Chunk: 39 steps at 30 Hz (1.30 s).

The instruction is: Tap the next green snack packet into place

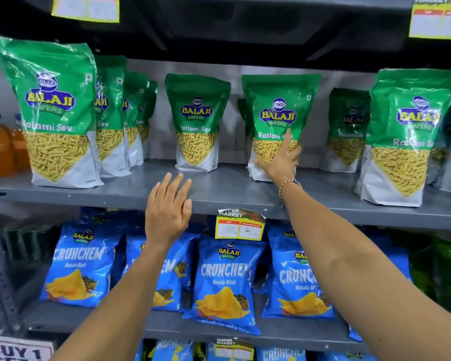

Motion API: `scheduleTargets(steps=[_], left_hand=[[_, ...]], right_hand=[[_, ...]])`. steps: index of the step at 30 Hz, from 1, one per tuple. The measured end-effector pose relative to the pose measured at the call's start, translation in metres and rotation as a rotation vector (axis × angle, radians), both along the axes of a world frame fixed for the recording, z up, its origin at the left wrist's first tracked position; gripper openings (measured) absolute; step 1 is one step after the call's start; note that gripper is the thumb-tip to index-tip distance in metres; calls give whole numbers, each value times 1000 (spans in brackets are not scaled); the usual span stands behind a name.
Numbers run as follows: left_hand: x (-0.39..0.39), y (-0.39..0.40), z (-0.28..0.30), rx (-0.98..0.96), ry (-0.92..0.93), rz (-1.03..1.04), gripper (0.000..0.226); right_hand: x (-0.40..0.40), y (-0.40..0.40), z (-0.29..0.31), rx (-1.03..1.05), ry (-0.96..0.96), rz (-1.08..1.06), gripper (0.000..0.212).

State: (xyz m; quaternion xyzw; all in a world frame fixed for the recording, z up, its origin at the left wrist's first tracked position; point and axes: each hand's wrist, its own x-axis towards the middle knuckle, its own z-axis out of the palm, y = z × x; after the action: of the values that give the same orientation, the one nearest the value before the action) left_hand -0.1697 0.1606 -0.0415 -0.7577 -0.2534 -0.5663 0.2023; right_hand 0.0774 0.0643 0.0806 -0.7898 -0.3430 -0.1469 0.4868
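A grey metal shelf [219, 190] runs across the middle of the frame, lined with green Ratlami Sev pouches; the biggest one [51, 110] stands at the upper left, another large one [404, 136] at the right edge. Below it, along the lower half, sit blue Crunchem bags [224, 282] in a row. At centre right, the Ratlami Sev pouch [277, 110] being handled stands upright on the shelf, and the right hand [281, 160] lies against its lower front, fingers straight and spread, a beaded bracelet [288, 185] on the wrist. The left hand [168, 209], at centre, hangs in front of the shelf edge with fingers straight and close together, holding nothing. A yellow price tag [240, 225] hangs just beside it.
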Motion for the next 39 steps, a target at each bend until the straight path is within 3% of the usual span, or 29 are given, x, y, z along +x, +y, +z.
scheduleTargets(steps=[20,39], left_hand=[[-2,-4,1,-23,12,-15,48],[-11,-12,7,-140,142,-27,51]], right_hand=[[-28,-39,-6,42,-66,-1,107],[-55,-82,-9,44,-92,-32,110]])
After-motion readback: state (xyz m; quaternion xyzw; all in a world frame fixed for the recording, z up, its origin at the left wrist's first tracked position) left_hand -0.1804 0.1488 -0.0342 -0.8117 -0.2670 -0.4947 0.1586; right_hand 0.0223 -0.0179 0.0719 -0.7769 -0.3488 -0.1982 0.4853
